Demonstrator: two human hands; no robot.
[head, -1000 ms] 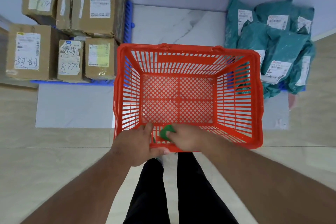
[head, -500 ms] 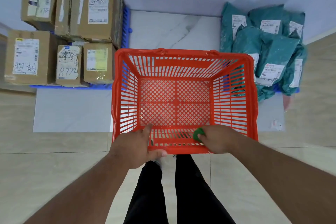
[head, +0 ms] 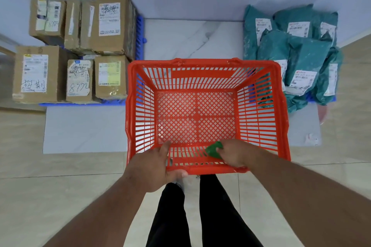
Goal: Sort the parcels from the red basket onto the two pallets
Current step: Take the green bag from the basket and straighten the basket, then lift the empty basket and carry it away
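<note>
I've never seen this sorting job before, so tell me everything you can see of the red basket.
The red basket looks like plastic, with slatted walls and a lattice floor; no parcels lie inside. It sits upright between the two pallets. The left hand grips its near rim; the right hand, holding a small green thing, rests there too.

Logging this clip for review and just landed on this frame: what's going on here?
A person stands over a red basket, gripping its near rim with the left hand. The right hand holds the same rim, with a small green piece held in its fingers. No parcels show inside the basket. Cardboard boxes sit stacked on a blue pallet to the left, and teal mailer bags are piled to the right.
</note>
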